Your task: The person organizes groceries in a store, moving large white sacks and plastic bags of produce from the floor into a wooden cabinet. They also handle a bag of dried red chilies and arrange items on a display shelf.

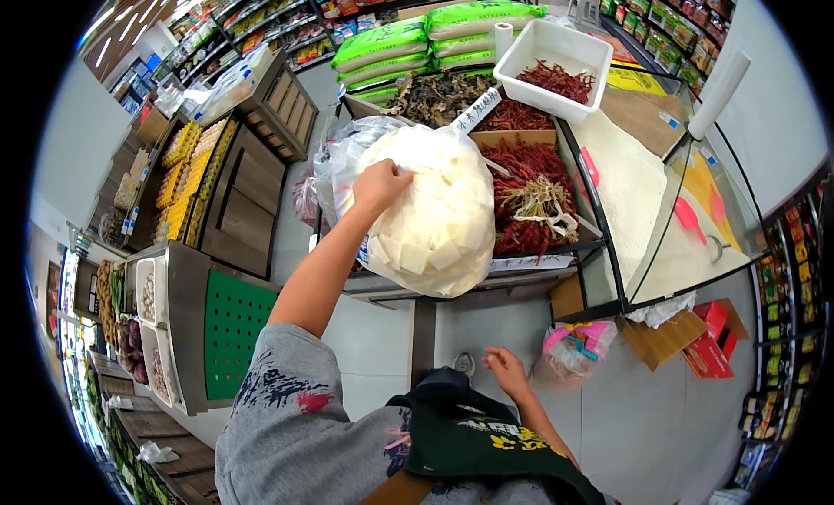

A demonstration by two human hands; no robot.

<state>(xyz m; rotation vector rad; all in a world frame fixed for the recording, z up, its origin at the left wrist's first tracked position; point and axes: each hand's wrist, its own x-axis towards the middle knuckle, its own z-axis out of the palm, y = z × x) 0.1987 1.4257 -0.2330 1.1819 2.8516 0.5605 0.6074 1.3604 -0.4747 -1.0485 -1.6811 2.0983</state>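
A big clear plastic bag (430, 211) full of pale, flat square pieces rests on the front of a display stand. My left hand (383, 187) is on top of it, fingers curled onto the plastic at the bag's upper left. Beside the bag, dried red chillies (528, 179) fill a compartment, with a bundle of straw-coloured stems (537, 198) among them. My right hand (508, 369) hangs low in front of my body, loosely bent and holding nothing. Behind the bag lies dark dried fungus (440, 95).
A white tub (554, 68) with more chillies stands at the back. White grain or flour (619, 185) with pink scoops (689, 219) fills the glass-walled bin on the right. A filled plastic bag (573, 352) and cardboard box (664, 335) are on the floor. Egg trays (179, 192) stand left.
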